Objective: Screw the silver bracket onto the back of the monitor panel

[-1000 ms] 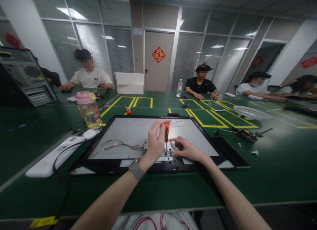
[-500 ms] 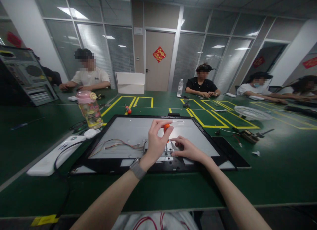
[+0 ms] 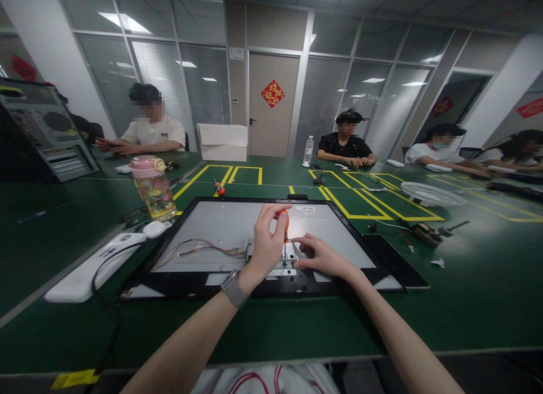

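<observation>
My left hand [image 3: 270,235], with a watch on its wrist, is closed around the orange handle of a screwdriver [image 3: 286,227]. The screwdriver stands nearly upright, its thin shaft reaching down to a small metal bracket [image 3: 290,271]. Part of the bracket is hidden behind my left hand. My right hand [image 3: 318,255] has its thumb and curled fingers against the bracket's right side, beside the shaft. Beneath both hands lies a flat display panel [image 3: 212,218] with a grey back and black frame. Thin coloured wires [image 3: 203,247] run left from the bracket.
On the left are a white power strip [image 3: 95,266], a pink-lidded bottle [image 3: 153,187] and a computer case [image 3: 46,131]. A dark phone-like slab [image 3: 396,261] touches the panel's right side. A red-handled tool [image 3: 219,187] lies behind it. Several people sit across the green table [image 3: 479,303].
My left thumb and fingers have turned and drawn closer together on the screwdriver handle. My right hand stays in place. The person at far left has raised their hands slightly.
</observation>
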Demonstrator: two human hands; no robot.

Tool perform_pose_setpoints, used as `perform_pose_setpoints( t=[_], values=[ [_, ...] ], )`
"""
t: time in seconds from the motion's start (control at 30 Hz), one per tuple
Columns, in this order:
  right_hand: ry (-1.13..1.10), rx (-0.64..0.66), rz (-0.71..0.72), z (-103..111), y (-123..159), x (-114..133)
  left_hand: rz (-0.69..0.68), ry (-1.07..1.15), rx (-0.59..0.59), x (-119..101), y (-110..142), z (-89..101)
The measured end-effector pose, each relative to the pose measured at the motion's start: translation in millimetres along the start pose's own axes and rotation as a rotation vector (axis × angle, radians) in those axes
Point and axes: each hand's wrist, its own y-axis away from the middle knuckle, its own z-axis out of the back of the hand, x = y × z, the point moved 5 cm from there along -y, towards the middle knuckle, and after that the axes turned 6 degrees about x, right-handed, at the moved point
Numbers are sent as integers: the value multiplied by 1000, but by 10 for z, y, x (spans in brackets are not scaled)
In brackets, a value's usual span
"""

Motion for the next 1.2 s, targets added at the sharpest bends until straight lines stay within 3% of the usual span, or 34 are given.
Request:
perform_pose_setpoints(
  t=[0.1,0.27,0.5,0.7,1.03,1.2],
  values=[
    [-1,3,5,1,3,4,32,47,17,14,7,-2],
    [6,0,7,-1,-2,-3,-27,-69,-71,-32,-1,50],
    [9,8,13,-5,-10,-11,37,-7,-38,33,-16,34],
    [4,17,6,-12,-12,-28,23,-79,-90,11,-18,61],
    [18,24,-11,9,8,20,101,88,19,61,-28,10],
    [22,21,-8,5,6,25,29,-47,-78,12,-20,60]
  ],
)
